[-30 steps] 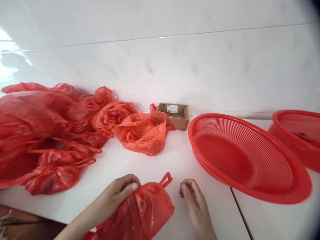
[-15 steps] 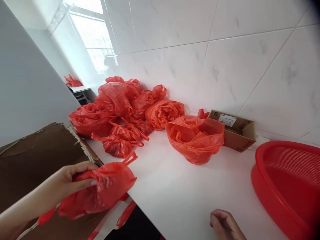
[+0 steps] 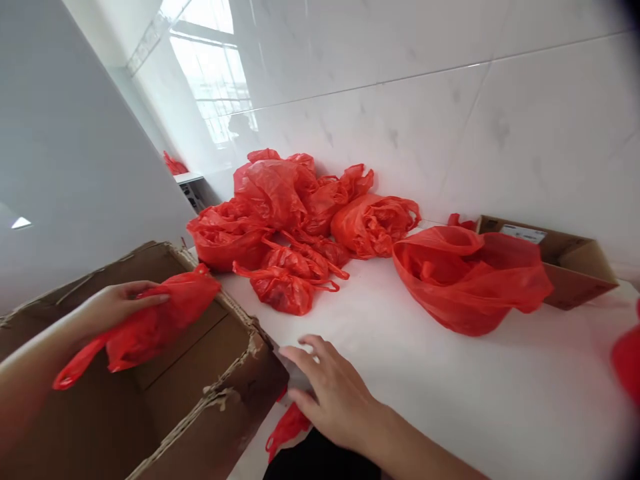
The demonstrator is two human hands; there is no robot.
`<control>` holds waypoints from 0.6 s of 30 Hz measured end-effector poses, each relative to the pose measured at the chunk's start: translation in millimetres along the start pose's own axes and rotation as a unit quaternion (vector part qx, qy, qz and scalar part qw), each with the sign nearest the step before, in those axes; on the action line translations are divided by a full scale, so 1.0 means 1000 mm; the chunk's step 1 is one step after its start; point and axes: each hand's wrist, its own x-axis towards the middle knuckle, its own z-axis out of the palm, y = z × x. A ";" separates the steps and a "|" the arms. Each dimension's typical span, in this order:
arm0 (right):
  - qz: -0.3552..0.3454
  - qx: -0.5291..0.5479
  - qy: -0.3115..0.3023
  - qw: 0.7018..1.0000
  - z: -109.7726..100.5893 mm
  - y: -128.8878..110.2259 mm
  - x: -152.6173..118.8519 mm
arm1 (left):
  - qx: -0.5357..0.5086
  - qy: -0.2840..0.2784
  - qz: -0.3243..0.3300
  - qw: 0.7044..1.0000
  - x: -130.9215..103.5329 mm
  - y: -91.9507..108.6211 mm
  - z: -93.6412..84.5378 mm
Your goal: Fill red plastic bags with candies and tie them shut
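My left hand [image 3: 117,307] is closed around a red plastic bag [image 3: 160,327], crumpled and with a loop handle dangling toward my wrist. It holds the bag over the open mouth of a large cardboard box [image 3: 227,393] with torn, frayed rims. Above the table edge, by the near corner of the box, my right hand [image 3: 335,393] has its fingers spread and holds nothing. Below its fingers, another piece of red plastic [image 3: 290,427] shows, partly covered.
Several filled red bags [image 3: 280,193] are heaped against the tiled wall on the white table [image 3: 380,353]. Right of them sit a wide-open red bag [image 3: 465,287] and a small cardboard box [image 3: 570,280]. A red plastic basket [image 3: 627,363] is cut off at the right edge.
My left hand has carried the red bag left, from the table's edge to over the large box. My right hand has come left from the lower right, its fingers opening. The view has turned left.
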 end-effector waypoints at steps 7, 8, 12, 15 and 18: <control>-0.083 -0.016 -0.088 0.993 0.060 0.004 0.098 | 0.133 -0.080 -0.002 0.988 0.016 -0.070 0.037; -0.093 -0.008 -0.100 0.991 0.062 0.004 0.099 | 0.148 -0.082 -0.006 0.986 0.015 -0.075 0.043; -0.138 0.014 -0.116 0.984 0.065 0.006 0.079 | 0.192 -0.089 -0.009 0.977 0.013 -0.088 0.059; -0.139 0.053 -0.068 0.987 0.068 0.014 0.067 | 0.210 -0.091 -0.017 0.973 0.023 -0.090 0.069; -0.128 0.080 -0.010 0.989 0.070 0.024 0.068 | 0.214 -0.100 -0.040 0.971 0.039 -0.089 0.084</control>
